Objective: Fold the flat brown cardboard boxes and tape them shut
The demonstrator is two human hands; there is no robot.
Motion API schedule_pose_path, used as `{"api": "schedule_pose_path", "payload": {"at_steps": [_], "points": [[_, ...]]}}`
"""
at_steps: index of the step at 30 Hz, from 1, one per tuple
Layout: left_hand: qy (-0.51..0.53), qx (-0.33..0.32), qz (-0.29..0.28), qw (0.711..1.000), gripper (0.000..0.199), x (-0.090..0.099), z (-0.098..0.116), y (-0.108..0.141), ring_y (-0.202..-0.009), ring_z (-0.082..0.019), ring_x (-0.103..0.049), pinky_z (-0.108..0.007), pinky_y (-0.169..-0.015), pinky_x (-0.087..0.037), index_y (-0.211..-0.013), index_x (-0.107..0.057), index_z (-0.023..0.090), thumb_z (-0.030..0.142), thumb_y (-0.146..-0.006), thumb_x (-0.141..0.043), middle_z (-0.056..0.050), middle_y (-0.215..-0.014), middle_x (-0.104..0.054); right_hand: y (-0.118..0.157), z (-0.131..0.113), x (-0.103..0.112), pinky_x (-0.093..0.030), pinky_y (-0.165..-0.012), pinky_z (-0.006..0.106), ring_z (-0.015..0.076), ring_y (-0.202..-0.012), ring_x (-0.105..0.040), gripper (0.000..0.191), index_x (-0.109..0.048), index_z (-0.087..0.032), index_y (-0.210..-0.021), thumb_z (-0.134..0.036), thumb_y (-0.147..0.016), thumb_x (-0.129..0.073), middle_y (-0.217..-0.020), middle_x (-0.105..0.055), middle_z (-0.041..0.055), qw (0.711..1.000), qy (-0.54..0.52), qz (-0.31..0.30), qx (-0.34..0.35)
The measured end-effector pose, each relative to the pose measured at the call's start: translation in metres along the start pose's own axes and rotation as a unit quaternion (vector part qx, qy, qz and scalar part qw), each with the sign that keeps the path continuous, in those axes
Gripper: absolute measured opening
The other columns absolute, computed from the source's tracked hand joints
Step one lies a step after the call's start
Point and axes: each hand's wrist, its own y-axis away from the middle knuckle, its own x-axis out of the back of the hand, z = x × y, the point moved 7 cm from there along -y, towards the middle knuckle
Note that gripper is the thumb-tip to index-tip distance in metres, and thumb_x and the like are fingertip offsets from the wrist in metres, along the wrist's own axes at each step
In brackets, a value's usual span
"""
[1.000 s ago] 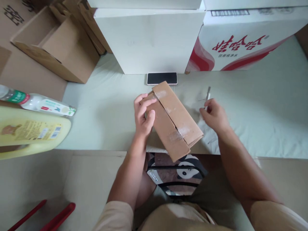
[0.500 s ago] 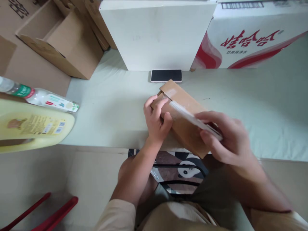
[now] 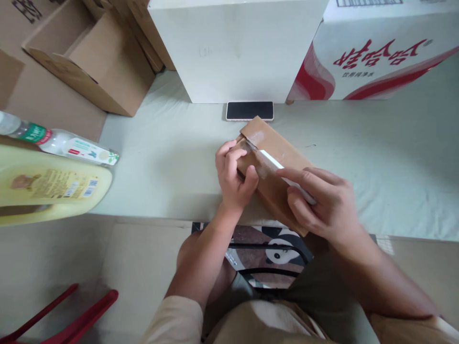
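Observation:
A narrow brown cardboard box [image 3: 283,147] lies slantwise at the front edge of the cloth-covered surface, its near end reaching past the edge. My left hand [image 3: 234,174] grips the box's left side, fingers curled over its taped flap. In my right hand [image 3: 322,200] is a slim white utility knife [image 3: 271,159], its pale blade laid along the top seam. My right index finger stretches along the knife's back, while the thumb presses from below. The handle is mostly hidden in the palm. Clear tape is scuffed around the seam.
Behind the box lies a phone [image 3: 250,111], in front of a tall white carton [image 3: 236,52]. A red-and-white carton [image 3: 380,57] stands to its right. At left are an open cardboard box [image 3: 107,67], a clear bottle [image 3: 60,141] and a yellow jug [image 3: 53,184].
My right hand has shifted slightly left and its index finger now extends along the knife. The blade lies flatter over the seam. My left hand keeps its hold on the box.

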Motion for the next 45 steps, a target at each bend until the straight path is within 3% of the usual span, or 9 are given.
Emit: {"api": "schedule_pose_path", "payload": {"at_steps": [3, 10, 18, 22, 29, 39, 45], "points": [[0.001, 0.002, 0.001, 1.000, 0.037, 0.001, 0.000, 0.000, -0.126, -0.027, -0.062, -0.048, -0.109, -0.051, -0.117, -0.057, 0.026, 0.059, -0.105, -0.044, -0.013, -0.134, -0.061, 0.003, -0.001, -0.002, -0.049, -0.059, 0.029, 0.0151, -0.061, -0.064, 0.029, -0.078, -0.022, -0.115, -0.017, -0.097, -0.055, -0.077, -0.074, 0.0039, 1.000, 0.014, 0.005, 0.013], [0.010, 0.009, 0.002, 1.000, 0.033, 0.001, 0.000, 0.000, -0.126, -0.028, -0.062, -0.050, -0.109, -0.050, -0.117, -0.057, 0.026, 0.055, -0.106, -0.044, -0.012, -0.135, -0.061, 0.013, -0.004, 0.004, -0.042, -0.056, 0.028, 0.0125, -0.051, -0.057, 0.034, -0.081, -0.023, -0.121, -0.015, -0.097, -0.058, -0.059, -0.065, -0.0011, 0.992, 0.109, 0.056, 0.007], [0.015, 0.009, -0.001, 1.000, 0.032, -0.001, -0.002, -0.001, -0.129, -0.029, -0.060, -0.052, -0.113, -0.048, -0.116, -0.057, 0.025, 0.053, -0.104, -0.044, -0.013, -0.135, -0.061, 0.021, -0.006, 0.015, -0.037, -0.056, 0.029, 0.0112, -0.052, -0.054, 0.026, -0.083, -0.025, -0.113, -0.016, -0.099, -0.063, -0.055, -0.062, -0.0028, 0.987, 0.158, 0.038, 0.015], [0.004, 0.008, 0.004, 1.000, 0.031, -0.001, -0.003, -0.001, -0.128, -0.029, -0.061, -0.052, -0.113, -0.049, -0.115, -0.056, 0.025, 0.051, -0.103, -0.044, -0.013, -0.134, -0.061, 0.027, -0.008, 0.025, -0.037, -0.055, 0.028, 0.0104, -0.050, -0.052, 0.029, -0.081, -0.027, -0.119, -0.017, -0.099, -0.063, -0.056, -0.062, -0.0038, 0.986, 0.160, 0.022, 0.032], [0.007, 0.008, 0.002, 1.000, 0.030, -0.002, -0.004, -0.002, -0.127, -0.029, -0.061, -0.053, -0.114, -0.048, -0.114, -0.056, 0.024, 0.049, -0.101, -0.044, -0.014, -0.133, -0.061, 0.040, -0.014, 0.042, -0.036, -0.052, 0.026, 0.0105, -0.048, -0.045, 0.023, -0.081, -0.023, -0.112, -0.015, -0.099, -0.064, -0.051, -0.055, -0.0059, 0.979, 0.197, 0.021, 0.047], [0.015, 0.008, 0.001, 1.000, 0.040, -0.001, -0.009, -0.003, -0.127, -0.031, -0.061, -0.055, -0.116, -0.047, -0.113, -0.058, 0.023, 0.059, -0.102, -0.044, -0.015, -0.131, -0.061, 0.051, -0.012, 0.054, -0.035, -0.050, 0.026, 0.0098, -0.047, -0.043, 0.020, -0.082, -0.017, -0.110, -0.014, -0.098, -0.065, -0.052, -0.054, -0.0062, 0.983, 0.178, 0.016, 0.048], [0.021, 0.008, 0.012, 1.000, 0.042, 0.000, -0.011, -0.002, -0.128, -0.030, -0.061, -0.053, -0.119, -0.044, -0.113, -0.058, 0.023, 0.061, -0.103, -0.044, -0.013, -0.131, -0.061, 0.067, -0.016, 0.065, -0.036, -0.052, 0.028, 0.0105, -0.048, -0.044, 0.023, -0.079, -0.015, -0.118, -0.014, -0.099, -0.065, -0.053, -0.052, -0.0068, 0.985, 0.163, -0.022, 0.048]]}}
